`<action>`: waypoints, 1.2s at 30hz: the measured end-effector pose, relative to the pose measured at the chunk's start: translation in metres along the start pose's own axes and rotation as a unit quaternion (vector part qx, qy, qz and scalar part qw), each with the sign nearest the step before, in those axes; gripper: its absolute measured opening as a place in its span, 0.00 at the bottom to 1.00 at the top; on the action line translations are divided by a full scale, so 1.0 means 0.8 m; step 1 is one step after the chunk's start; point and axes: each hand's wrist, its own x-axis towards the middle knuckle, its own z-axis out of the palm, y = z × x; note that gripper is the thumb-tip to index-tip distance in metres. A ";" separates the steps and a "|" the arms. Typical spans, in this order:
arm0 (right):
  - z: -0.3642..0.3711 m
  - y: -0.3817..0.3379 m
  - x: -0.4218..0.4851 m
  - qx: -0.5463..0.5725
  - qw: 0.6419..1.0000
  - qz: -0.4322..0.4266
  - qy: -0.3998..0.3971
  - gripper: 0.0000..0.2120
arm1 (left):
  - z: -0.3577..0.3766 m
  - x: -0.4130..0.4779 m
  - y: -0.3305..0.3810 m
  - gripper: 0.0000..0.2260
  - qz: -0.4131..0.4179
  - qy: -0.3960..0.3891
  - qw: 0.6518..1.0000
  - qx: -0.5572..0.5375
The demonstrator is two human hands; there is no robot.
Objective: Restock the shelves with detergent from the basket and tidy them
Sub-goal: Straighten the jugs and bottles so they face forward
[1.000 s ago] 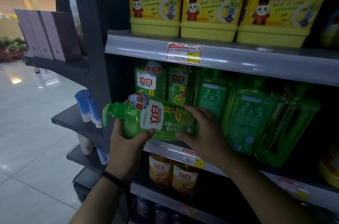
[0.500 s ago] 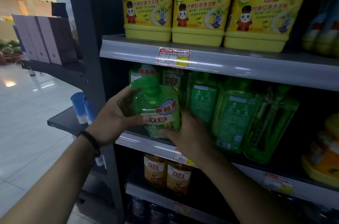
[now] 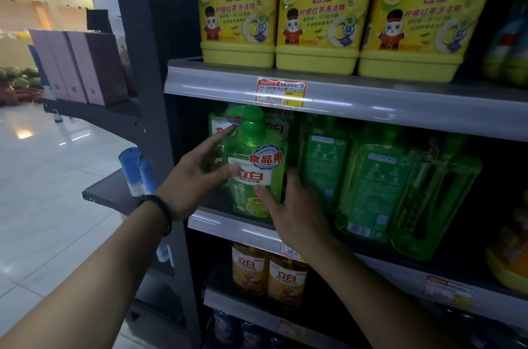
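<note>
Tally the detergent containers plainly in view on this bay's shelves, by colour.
Yellow jugs: 3
Green bottles: 6, including the pump bottle held between the left hand and right hand
Amber bottles: 2
Total: 11
Cut-off items at the right edge left out.

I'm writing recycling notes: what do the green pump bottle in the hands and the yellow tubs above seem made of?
The green pump bottle is likely translucent glossy plastic: the body glows green and shows highlights, while its pump head looks opaque. The yellow tubs are apparently opaque plastic with a soft sheen, wrapped in glossy printed labels that catch glare.
</note>
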 end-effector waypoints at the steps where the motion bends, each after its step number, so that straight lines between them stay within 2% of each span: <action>1: 0.000 0.000 0.000 0.001 1.000 -0.001 0.002 0.34 | 0.000 -0.002 -0.001 0.30 0.004 0.005 1.000 0.001; 4: -0.005 0.001 -0.001 0.009 1.000 -0.007 -0.011 0.38 | 0.008 -0.010 -0.007 0.29 0.009 0.021 1.000 -0.016; 10: -0.014 -0.005 -0.008 0.010 0.999 -0.007 -0.037 0.35 | 0.021 -0.022 -0.008 0.29 0.024 0.031 0.999 -0.002; 13: -0.022 -0.012 -0.006 -0.019 0.998 -0.032 -0.056 0.38 | 0.023 -0.037 -0.010 0.28 0.044 0.049 0.998 0.001; 16: -0.024 -0.018 0.007 -0.011 0.997 -0.048 -0.067 0.29 | 0.025 -0.040 -0.013 0.26 0.058 0.078 0.995 -0.035; 19: -0.023 -0.018 0.020 0.010 0.997 -0.049 -0.058 0.26 | 0.036 -0.034 -0.017 0.25 0.050 0.114 0.987 -0.100; 25: -0.020 -0.019 0.033 0.004 0.999 -0.015 -0.029 0.32 | 0.051 -0.019 -0.023 0.25 0.009 0.120 0.975 -0.186; 28: -0.021 -0.017 0.037 0.020 0.999 0.021 -0.015 0.26 | 0.056 -0.006 -0.019 0.22 -0.001 0.103 0.980 -0.171; 31: -0.014 -0.002 0.033 -0.003 0.999 0.046 0.013 0.30 | 0.062 0.008 -0.011 0.22 -0.014 0.088 0.991 -0.103; 34: -0.007 0.007 0.030 -0.071 0.996 0.050 0.014 0.22 | 0.066 0.018 -0.007 0.22 -0.012 0.100 0.995 -0.015; 36: -0.009 0.007 0.030 -0.079 0.995 0.054 0.030 0.21 | 0.065 0.017 -0.013 0.23 -0.025 0.113 0.993 0.015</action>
